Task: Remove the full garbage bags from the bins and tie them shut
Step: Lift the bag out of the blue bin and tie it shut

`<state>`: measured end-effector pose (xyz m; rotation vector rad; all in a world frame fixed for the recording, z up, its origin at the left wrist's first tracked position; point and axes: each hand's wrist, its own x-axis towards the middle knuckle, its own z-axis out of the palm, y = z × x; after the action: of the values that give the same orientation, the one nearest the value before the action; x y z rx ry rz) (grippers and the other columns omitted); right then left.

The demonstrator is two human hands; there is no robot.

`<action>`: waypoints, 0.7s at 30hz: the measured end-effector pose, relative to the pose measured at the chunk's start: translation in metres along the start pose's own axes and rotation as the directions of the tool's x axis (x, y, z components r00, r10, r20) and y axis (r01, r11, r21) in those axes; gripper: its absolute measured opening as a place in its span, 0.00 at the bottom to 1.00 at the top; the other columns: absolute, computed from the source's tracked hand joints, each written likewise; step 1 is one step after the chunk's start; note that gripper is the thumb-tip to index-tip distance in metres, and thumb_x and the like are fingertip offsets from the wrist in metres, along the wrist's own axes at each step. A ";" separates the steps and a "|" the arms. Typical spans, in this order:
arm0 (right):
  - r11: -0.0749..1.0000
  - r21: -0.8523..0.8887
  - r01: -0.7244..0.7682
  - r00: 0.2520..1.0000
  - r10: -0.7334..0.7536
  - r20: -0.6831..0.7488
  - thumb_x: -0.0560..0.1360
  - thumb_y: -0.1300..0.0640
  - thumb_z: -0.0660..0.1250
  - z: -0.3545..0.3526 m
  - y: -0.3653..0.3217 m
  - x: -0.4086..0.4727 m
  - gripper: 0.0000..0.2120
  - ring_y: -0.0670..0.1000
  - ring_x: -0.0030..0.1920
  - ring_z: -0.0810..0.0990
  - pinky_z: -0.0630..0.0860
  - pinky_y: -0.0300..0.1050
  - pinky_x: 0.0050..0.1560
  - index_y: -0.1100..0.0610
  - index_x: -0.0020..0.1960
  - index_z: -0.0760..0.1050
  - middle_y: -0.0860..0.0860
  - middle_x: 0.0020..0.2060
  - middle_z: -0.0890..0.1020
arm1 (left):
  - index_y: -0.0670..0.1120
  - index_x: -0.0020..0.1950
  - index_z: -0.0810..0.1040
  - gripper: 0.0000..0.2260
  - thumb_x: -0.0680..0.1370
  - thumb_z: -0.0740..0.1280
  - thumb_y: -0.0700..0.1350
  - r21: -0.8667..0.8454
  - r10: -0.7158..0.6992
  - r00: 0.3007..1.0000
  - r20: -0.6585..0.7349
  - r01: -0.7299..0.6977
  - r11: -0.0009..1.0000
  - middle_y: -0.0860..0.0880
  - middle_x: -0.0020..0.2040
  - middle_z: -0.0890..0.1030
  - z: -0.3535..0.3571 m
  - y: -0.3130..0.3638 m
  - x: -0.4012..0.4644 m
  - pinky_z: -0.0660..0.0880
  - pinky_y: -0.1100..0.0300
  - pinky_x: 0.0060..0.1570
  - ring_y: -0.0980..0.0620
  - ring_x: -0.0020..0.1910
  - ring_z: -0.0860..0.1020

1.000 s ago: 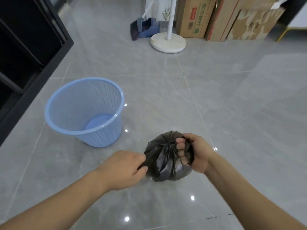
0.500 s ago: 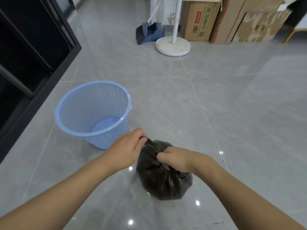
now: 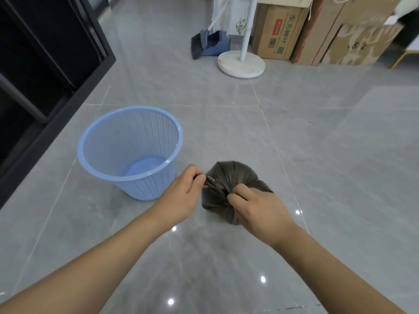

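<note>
A small black garbage bag (image 3: 233,175), bulging and gathered at its top, is held above the grey tiled floor, right of the bin. My left hand (image 3: 183,193) pinches a strip of the bag's plastic at its left side. My right hand (image 3: 256,209) grips the bunched neck at the bag's near side and hides the lower right part. A light blue mesh plastic bin (image 3: 129,150) stands upright on the floor to the left, with no bag in it.
Black furniture (image 3: 45,64) runs along the left. At the back are a white round stand base (image 3: 241,64), a blue dustpan with a broom (image 3: 206,44) and several cardboard boxes (image 3: 313,32). Open glossy floor lies to the right.
The bag has turned so its gathered top faces me more. My right hand has shifted from gripping the neck from above to the bag's near side, while my left hand keeps pulling plastic leftward.
</note>
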<state>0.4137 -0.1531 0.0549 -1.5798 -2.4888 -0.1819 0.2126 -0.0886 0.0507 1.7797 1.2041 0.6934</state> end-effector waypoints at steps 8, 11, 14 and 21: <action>1.000 -0.001 0.001 0.933 -0.001 -0.359 0.68 0.67 0.72 0.007 -0.002 -0.002 0.10 0.55 0.28 0.73 0.70 0.48 0.24 0.61 0.49 0.81 0.53 0.36 0.79 | 0.55 0.47 0.64 0.07 0.82 0.51 0.54 0.048 0.106 0.964 -0.243 -0.097 0.994 0.56 0.31 0.81 0.026 0.013 0.009 0.75 0.57 0.36 0.59 0.32 0.78; 0.999 0.049 -0.021 0.916 0.039 -0.400 0.73 0.64 0.69 0.005 -0.007 -0.002 0.10 0.54 0.28 0.73 0.71 0.49 0.24 0.59 0.54 0.77 0.53 0.33 0.76 | 0.55 0.46 0.65 0.09 0.81 0.52 0.56 0.076 0.020 0.960 -0.280 0.001 0.997 0.50 0.26 0.76 0.032 0.008 0.011 0.75 0.48 0.32 0.55 0.28 0.76; 0.996 0.082 -0.020 0.928 0.049 -0.370 0.72 0.64 0.69 0.002 -0.010 -0.004 0.09 0.54 0.27 0.72 0.70 0.48 0.21 0.58 0.52 0.80 0.53 0.32 0.75 | 0.55 0.46 0.66 0.07 0.81 0.55 0.56 0.023 -0.110 0.968 -0.224 0.118 0.993 0.52 0.31 0.75 0.036 0.001 0.011 0.75 0.49 0.34 0.50 0.31 0.76; 0.752 0.524 -0.401 0.916 0.323 0.237 0.68 0.54 0.67 -0.001 0.001 0.001 0.05 0.48 0.39 0.77 0.77 0.47 0.40 0.50 0.35 0.72 0.43 0.44 0.76 | 0.56 0.49 0.60 0.14 0.69 0.63 0.48 -0.163 -0.180 0.982 -0.053 0.169 0.972 0.52 0.44 0.74 0.034 -0.003 -0.018 0.75 0.48 0.45 0.56 0.38 0.75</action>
<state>0.4146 -0.1519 0.0560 -1.7775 -1.9669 0.6785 0.2323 -0.1169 0.0322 1.5102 1.2965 0.7299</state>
